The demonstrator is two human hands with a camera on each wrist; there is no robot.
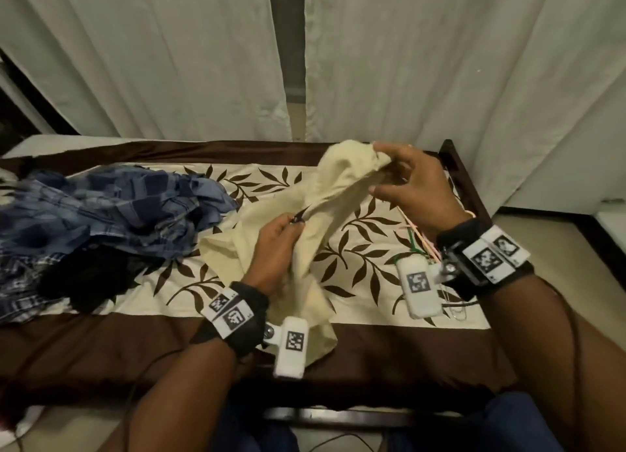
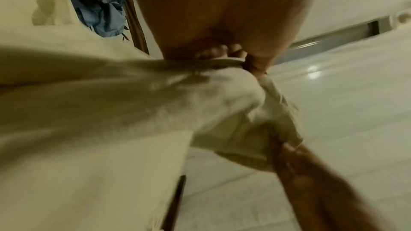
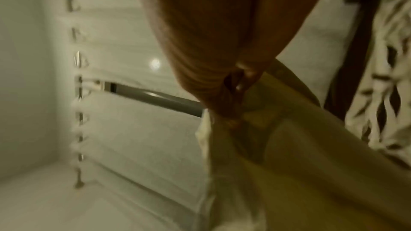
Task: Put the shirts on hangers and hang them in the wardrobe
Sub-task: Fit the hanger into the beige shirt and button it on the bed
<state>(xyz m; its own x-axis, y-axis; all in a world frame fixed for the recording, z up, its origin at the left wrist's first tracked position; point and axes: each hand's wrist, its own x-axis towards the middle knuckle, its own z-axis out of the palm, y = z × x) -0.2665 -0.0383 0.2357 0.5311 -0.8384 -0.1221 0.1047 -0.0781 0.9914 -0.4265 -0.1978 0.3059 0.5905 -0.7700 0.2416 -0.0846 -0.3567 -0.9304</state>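
Note:
A cream shirt (image 1: 271,214) lies partly lifted over the leaf-patterned bed cover (image 1: 359,234). My left hand (image 1: 284,229) grips a fold of it near the middle, fingers curled into the cloth (image 2: 133,111). My right hand (image 1: 389,173) pinches a raised end of the shirt at the far right, holding it above the bed; in the right wrist view the fingers (image 3: 240,83) close on the yellowish cloth (image 3: 289,147). A pile of blue checked shirts (image 1: 111,211) and a dark garment (image 1: 88,278) sit at the left. Thin coloured hangers (image 1: 418,238) lie under my right wrist.
Pale curtains (image 1: 169,62) hang behind the bed, with a gap (image 1: 293,79) in the middle. A dark wooden bed frame (image 1: 467,187) runs along the right side, with pale floor (image 1: 559,248) beyond it. The brown border (image 1: 372,356) of the cover lies nearest me.

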